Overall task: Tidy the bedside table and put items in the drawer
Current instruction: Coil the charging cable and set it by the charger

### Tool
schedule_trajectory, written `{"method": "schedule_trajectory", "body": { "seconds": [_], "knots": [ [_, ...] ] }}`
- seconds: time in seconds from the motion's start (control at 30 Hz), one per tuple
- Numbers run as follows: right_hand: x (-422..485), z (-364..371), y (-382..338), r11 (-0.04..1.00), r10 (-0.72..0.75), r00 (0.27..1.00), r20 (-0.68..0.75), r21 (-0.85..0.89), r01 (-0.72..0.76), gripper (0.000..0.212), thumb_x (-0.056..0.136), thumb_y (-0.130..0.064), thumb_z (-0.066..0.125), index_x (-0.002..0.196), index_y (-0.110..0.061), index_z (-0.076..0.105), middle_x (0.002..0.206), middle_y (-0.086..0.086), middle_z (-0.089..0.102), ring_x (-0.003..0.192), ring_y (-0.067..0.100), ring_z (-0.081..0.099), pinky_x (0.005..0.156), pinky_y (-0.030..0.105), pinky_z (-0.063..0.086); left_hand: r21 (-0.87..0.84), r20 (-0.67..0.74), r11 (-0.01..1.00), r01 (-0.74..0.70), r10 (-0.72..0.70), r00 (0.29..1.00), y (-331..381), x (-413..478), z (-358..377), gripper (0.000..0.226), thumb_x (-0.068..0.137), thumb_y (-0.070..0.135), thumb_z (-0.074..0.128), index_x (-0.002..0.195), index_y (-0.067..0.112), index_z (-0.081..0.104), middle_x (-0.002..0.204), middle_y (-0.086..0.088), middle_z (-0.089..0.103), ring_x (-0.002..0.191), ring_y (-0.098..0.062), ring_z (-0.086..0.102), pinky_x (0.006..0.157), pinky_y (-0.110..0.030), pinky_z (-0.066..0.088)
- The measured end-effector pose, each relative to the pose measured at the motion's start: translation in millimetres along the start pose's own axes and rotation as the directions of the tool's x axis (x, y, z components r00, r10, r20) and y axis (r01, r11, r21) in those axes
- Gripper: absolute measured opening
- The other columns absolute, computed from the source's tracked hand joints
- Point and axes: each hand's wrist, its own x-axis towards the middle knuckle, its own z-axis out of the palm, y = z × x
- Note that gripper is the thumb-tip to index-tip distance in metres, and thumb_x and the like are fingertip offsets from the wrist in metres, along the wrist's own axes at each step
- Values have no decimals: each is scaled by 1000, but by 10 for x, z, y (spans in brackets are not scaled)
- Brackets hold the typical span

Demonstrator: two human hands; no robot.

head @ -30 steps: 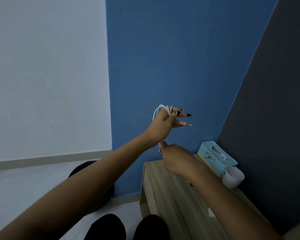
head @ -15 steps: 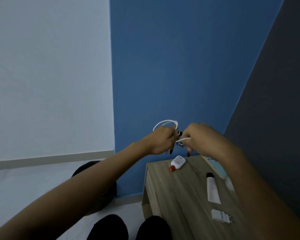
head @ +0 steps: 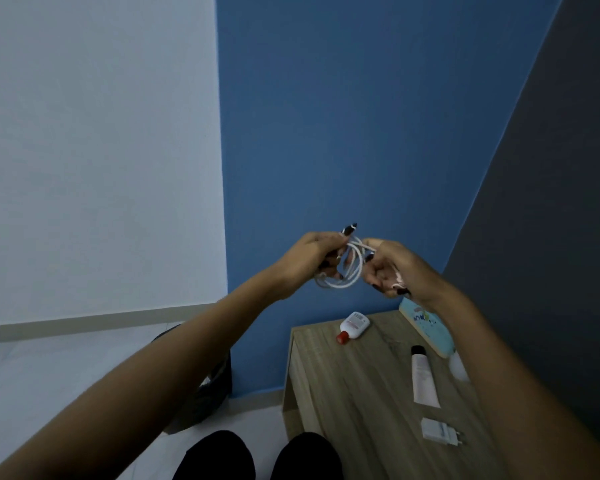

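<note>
Above the desk, the left hand and right hand both pinch a coiled white cable: light, limp and springy, probably best gripped across the gathered loops lest they unwind. On the desk lie a charger plug, a tube, a red-capped bottle and, farthest, a blue box; nothing blocks the hands, and no drawer shows.

White cable, coiled in a few loose loops, is held up in the air, gripped by L hand and pinched by R hand. Below, a wood-grain bedside table is seen w/ items on top. A small white bottle w/ red cap is laid on its side near the far edge. A white tube w/ black cap is laid flat, mid-right. A white plug adapter is nearer, pins to the right. A light-blue tissue box is set at the far right, partly hidden.
</note>
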Motion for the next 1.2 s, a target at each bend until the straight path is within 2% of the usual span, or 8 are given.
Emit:
{"method": "schedule_trajectory", "body": {
  "seconds": [0.2, 0.33, 0.47, 0.6, 0.73, 0.97, 1.1, 1.2],
  "knots": [
    [51, -1, 73, 996, -68, 998, -8, 64, 69, 39, 73, -49, 53, 88, -14, 60, 59, 5, 42, 40, 12, 22, 44, 26, 13, 8, -80, 1000, 6, -6, 997, -12, 92, 48, 36, 100, 31, 41, 79, 5, 55, 60, -1, 49, 47, -7, 45, 53, -23, 41],
    [44, 0, 119, 978, -43, 999, 16, 206, 39, 43, 76, -53, 54, 96, -16, 62, 60, 4, 40, 40, 9, 22, 39, 18, 15, 347, -220, 934, -87, 171, 960, 12, 113, 20, 33, 96, 30, 49, 69, 14, 56, 52, 1, 49, 39, -4, 45, 51, -26, 44],
    [12, -11, 30, 994, -81, 993, -89, -83, 73, 9, 89, -25, 62, 89, -16, 59, 57, 1, 37, 42, 10, 23, 41, 21, 18, 524, -212, 839, -145, 294, 932, 34, 81, 53, 34, 98, 35, 44, 70, 17, 50, 54, 1, 53, 47, -10, 54, 50, -24, 42],
    [9, -75, -24, 983, -105, 987, -121, -165, 84, 21, 94, -20, 57, 98, 0, 57, 52, -5, 39, 43, 9, 26, 43, 24, 19, 595, -212, 786, -168, 355, 910, 72, 69, 65, 35, 99, 35, 42, 75, 12, 50, 57, 5, 56, 52, -12, 54, 56, -32, 45],
    [6, -155, -30, 984, -112, 984, -139, -156, 90, 17, 94, -19, 58, 103, -9, 67, 52, -7, 40, 46, 9, 25, 43, 24, 19, 638, -179, 744, -200, 396, 901, 111, 73, 64, 36, 97, 39, 44, 74, 14, 54, 59, 0, 62, 53, -12, 60, 54, -26, 46],
    [5, -334, 23, 942, -109, 993, -51, 314, 119, 20, 88, -18, 60, 99, -4, 69, 65, 1, 51, 38, 2, 31, 40, 16, 23, 522, -208, 843, -129, 273, 939, 202, 99, 68, 37, 101, 30, 41, 74, 8, 53, 54, -2, 55, 35, -8, 54, 38, -17, 41],
    [-2, -348, 36, 987, -136, 982, -133, -108, 122, 28, 95, -4, 51, 96, -22, 72, 74, -7, 68, 62, 7, 61, 68, 21, 51, 411, -265, 906, -102, 226, 937, 230, 85, 29, 35, 101, 32, 38, 74, 11, 49, 54, -5, 53, 31, -9, 53, 33, -22, 39],
    [58, -314, 69, 791, -225, 955, -192, -608, 64, 14, 92, -23, 60, 93, -24, 74, 97, -2, 61, 90, 13, 57, 79, 23, 43, 379, -259, 921, -91, 200, 945, 226, 74, 33, 35, 101, 31, 38, 75, 11, 49, 54, -5, 52, 30, -9, 51, 32, -19, 36]
  ]
}}
